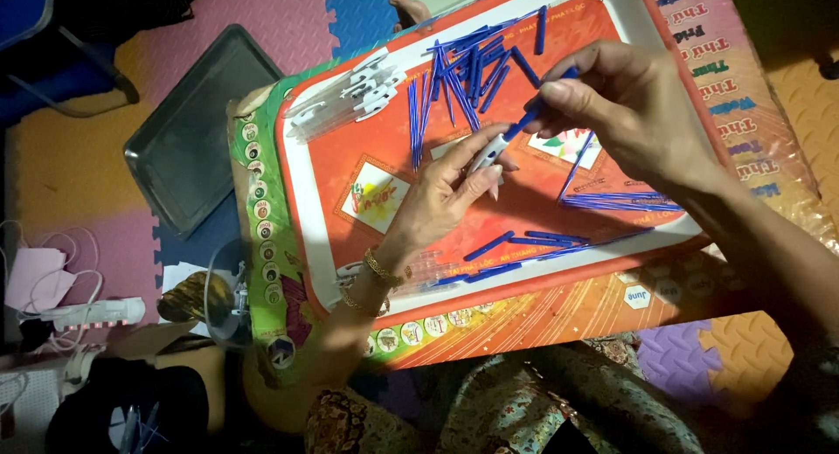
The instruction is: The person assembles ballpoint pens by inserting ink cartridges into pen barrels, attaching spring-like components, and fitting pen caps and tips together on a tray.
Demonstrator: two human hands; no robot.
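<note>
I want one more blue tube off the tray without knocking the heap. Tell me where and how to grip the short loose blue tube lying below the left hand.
Pinch the short blue tube at its middle, coming from straight above, fingers across its narrow width. It lies flat on the orange tray with bare tray along both long sides, apart from the crossed pile, so probably nothing else gets nudged.

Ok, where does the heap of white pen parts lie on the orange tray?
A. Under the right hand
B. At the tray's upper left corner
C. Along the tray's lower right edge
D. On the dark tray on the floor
B: the white parts sit bunched at the upper left corner of the orange tray, left of the blue tubes and apart from both hands.
</note>
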